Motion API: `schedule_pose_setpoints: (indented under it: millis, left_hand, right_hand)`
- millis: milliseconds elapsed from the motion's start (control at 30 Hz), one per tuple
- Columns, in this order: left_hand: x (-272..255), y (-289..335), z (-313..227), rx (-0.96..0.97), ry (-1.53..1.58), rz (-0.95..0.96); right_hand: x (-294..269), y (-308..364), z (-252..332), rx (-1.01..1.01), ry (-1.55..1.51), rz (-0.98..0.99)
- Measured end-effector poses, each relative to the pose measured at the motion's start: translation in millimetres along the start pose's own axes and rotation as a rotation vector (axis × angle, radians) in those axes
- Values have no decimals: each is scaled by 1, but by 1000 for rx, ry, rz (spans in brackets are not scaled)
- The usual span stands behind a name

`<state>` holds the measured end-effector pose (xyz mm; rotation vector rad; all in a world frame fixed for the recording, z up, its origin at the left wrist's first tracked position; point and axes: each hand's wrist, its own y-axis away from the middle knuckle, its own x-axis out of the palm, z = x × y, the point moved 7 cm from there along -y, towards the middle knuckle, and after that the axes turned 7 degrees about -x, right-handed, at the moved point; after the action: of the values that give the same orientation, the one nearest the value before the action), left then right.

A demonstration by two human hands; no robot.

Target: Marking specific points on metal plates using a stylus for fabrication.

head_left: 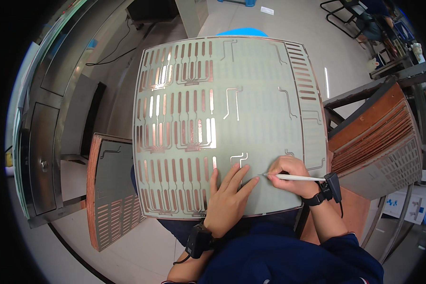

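Right fingers [280, 164] pinch my slim white pen-like tool [300, 177], left fingers [230, 177] spread empty atop flat pale-green copper-striped panel [260, 123], likely stiff, best edge-held.

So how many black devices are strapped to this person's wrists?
2: the left-wrist device, and the right-wrist device by the rear end of the white pen. Both show; neither is hidden.

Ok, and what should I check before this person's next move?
1. White pen-like tool held in the right fingers: ok.
2. Left fingers spread on the pale green panel: ok.
3. Tool's tip well clear of the left fingers: not ok, it looks very close.
4. Tip touching the panel: cannot tell.
5. Panel firmly supported underneath: cannot tell, the underside is hidden.
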<state>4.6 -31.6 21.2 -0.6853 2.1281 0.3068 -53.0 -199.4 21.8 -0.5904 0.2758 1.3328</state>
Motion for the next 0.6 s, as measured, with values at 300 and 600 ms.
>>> schedule_pose_setpoints:
  millis: [300,600]
  left_hand:
    - [0,0,0,13,-18,-8]
    - [0,-2,-1,5,-35,-4]
  right_hand:
    - [-36,26,-33,327,-317,-420]
    - [-27,26,-21,166,-34,-175]
